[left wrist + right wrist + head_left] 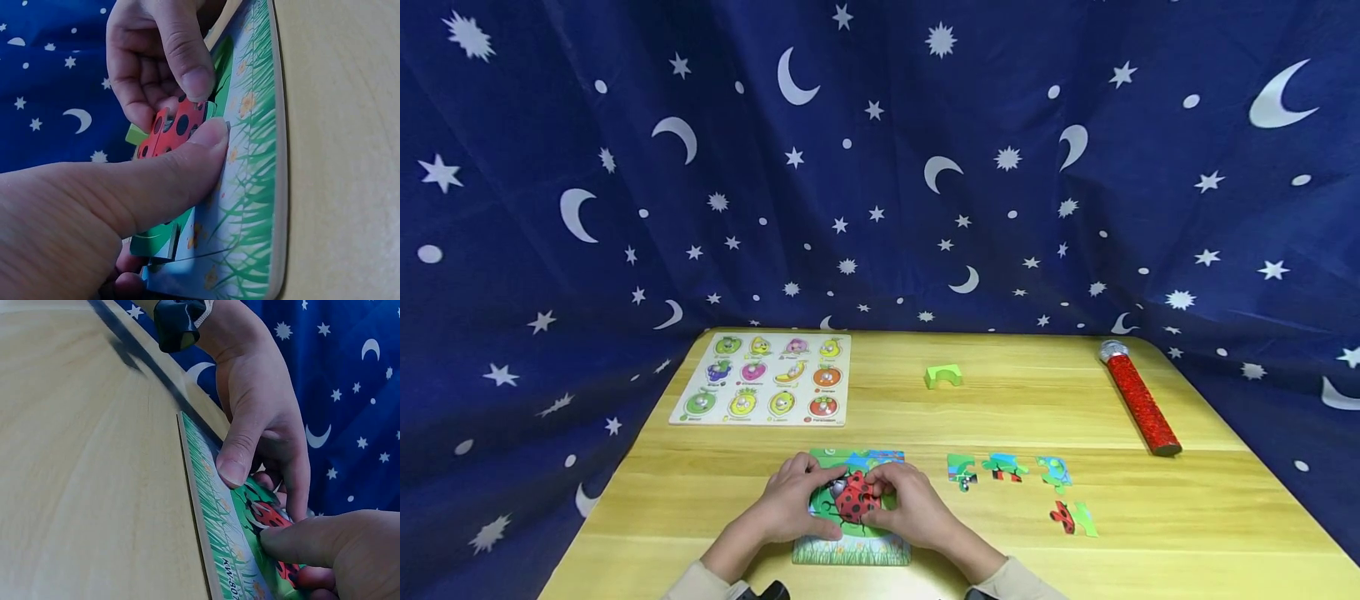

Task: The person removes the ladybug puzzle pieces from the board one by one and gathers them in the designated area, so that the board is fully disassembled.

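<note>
A jigsaw board point(850, 552) with a grass border lies near the table's front edge, and red ladybug puzzle pieces point(853, 498) sit over its middle. From the left, my left hand point(792, 500) holds the ladybug pieces between thumb and fingers. My right hand point(913, 510) pinches them at the right side, thumb nearest me. In the left wrist view, the edge of a green puzzle piece point(153, 242) stands a little proud of the board. Fingers hide part of the picture, so I cannot tell how fully each piece is seated.
Several loose puzzle pieces point(1006, 467) lie right of the board, with a red-and-green pair point(1073, 517) nearer me. At the back left is a fruit peg board point(760, 379). A green arch block point(943, 376) and a red glittery microphone point(1141, 400) stand farther off. A starry curtain point(880, 167) hangs behind.
</note>
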### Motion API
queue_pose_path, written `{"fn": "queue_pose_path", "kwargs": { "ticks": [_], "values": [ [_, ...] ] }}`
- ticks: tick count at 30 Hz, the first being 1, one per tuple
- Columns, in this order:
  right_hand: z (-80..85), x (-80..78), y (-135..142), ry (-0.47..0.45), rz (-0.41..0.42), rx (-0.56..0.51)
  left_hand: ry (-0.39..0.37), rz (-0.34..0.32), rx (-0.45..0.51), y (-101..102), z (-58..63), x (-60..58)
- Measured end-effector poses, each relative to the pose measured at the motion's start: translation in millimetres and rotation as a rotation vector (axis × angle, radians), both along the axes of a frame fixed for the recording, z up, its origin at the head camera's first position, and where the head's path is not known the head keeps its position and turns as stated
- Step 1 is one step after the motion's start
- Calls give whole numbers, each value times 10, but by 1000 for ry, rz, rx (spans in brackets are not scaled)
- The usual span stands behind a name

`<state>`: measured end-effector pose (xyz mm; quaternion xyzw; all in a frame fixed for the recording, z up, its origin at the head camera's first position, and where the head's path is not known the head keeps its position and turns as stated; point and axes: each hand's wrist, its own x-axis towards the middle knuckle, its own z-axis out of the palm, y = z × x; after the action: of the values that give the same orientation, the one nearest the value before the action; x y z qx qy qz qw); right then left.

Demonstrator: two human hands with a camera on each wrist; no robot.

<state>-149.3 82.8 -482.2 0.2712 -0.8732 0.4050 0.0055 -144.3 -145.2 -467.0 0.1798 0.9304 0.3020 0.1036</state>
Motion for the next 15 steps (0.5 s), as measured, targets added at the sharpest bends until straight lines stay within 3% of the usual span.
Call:
{"fn": "queue_pose_path", "kwargs": {
  "ticks": [15],
  "values": [
    [73, 34, 187, -74, -11, -59, 7, 0, -11, -25, -23, -15]
  ]
}}
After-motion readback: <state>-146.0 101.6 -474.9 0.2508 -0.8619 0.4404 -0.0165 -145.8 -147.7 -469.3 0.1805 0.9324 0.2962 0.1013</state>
